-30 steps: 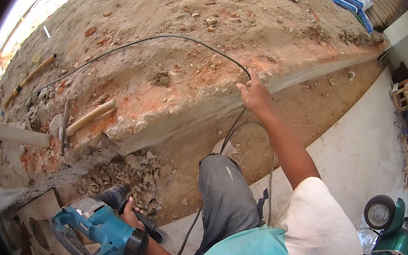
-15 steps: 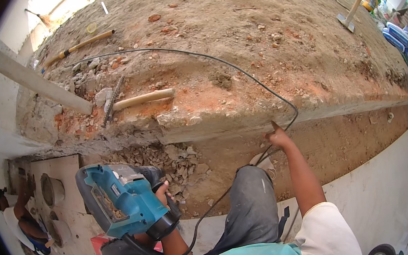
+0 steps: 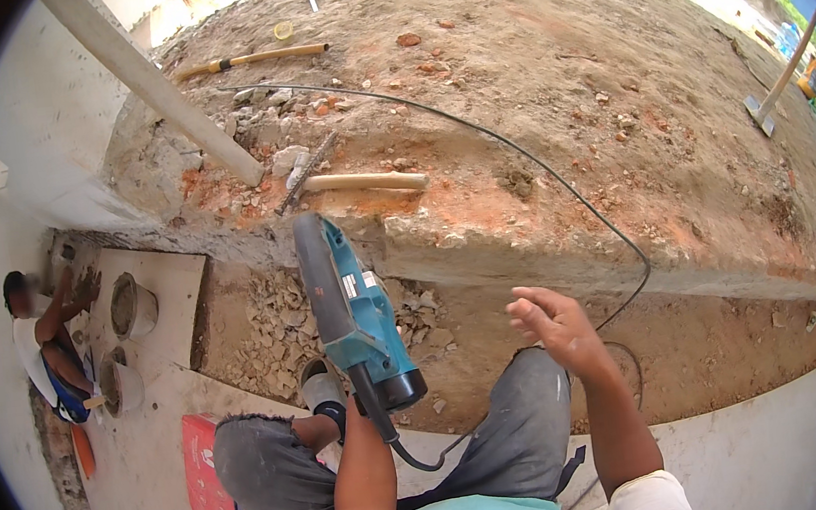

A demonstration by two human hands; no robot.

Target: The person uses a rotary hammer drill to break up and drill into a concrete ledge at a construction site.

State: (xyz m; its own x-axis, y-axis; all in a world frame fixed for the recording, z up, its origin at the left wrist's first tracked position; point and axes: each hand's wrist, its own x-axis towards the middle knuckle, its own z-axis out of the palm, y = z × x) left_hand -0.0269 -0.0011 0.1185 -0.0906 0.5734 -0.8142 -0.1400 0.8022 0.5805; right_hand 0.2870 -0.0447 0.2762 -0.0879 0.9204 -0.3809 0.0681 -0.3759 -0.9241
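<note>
In front of my left knee a teal and black corded power tool (image 3: 366, 310) is held up, its grey guard edge turned toward the ledge. Behind it, my left hand is hidden by the tool's body; the left forearm (image 3: 364, 467) runs straight up to it. My right hand (image 3: 560, 330) hovers over my right knee with its fingers apart, holding nothing. The black cord (image 3: 561, 182) loops across the dirt and comes down beyond that hand. On the ledge ahead lie a wooden handle (image 3: 370, 183) and a rough metal bar (image 3: 306, 173).
Broken rubble (image 3: 281, 330) fills part of the trench below the ledge (image 3: 552, 279). A slanting pole (image 3: 157, 87) stands at the left. A co-worker (image 3: 50, 341) crouches beside two buckets (image 3: 135, 308). A long-handled hammer (image 3: 783, 81) rests far right; a red box (image 3: 210, 479) is near my left leg.
The power tool has swung right and turned more upright. My right hand has drawn back from near the cord and spread its fingers. The whole view has shifted leftward.
</note>
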